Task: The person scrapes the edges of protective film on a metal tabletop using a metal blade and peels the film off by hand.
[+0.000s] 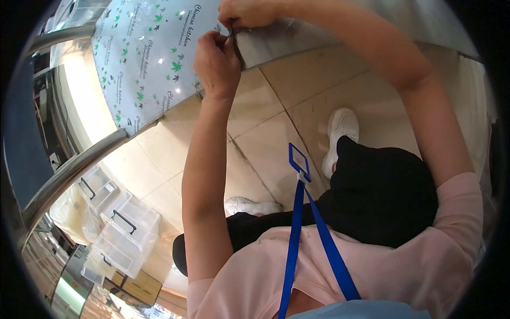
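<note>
My left hand (pixel 218 66) is closed in a pinch at the edge of a shiny sheet (pixel 151 58) printed with green leaves and "Chinese kitchen". Right beside it, my right hand (pixel 248 13) is bent over the same spot, its fingers also pinched together. Between the fingertips is something small and dark, too hidden to name. The sheet lies over a surface at the top of the view, and a bare metal part (pixel 281 40) of that surface runs to the right of my hands.
Metal rails (pixel 79 165) run along the left. Clear plastic boxes with black handles (pixel 130 223) stand on the tiled floor (pixel 260 133) at lower left. A blue lanyard with a badge frame (pixel 298 162) hangs from my neck. White shoes (pixel 342 127) show below.
</note>
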Motion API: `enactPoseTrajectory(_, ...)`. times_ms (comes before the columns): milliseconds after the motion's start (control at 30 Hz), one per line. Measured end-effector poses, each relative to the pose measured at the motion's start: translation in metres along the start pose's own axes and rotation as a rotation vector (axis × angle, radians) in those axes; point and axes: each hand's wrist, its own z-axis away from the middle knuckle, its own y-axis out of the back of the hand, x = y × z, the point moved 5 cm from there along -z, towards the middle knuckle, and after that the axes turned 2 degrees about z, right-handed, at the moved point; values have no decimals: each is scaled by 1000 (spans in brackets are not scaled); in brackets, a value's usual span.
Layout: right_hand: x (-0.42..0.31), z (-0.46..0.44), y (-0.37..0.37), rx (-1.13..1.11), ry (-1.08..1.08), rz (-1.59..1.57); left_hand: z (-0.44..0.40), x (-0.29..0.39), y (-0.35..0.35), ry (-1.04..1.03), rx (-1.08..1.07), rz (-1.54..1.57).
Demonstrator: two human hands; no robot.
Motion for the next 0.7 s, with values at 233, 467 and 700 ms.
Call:
enactPoseTrajectory(233,-15,-15,12,23,49,124,4,-7,6,30,167,99)
enactPoseTrajectory(467,-30,-30,28,12,80,233,-1,-6,13,208,259,225)
enactPoseTrajectory(700,-2,-29,36,85,-84,78,-12,-1,4,90,100,-47)
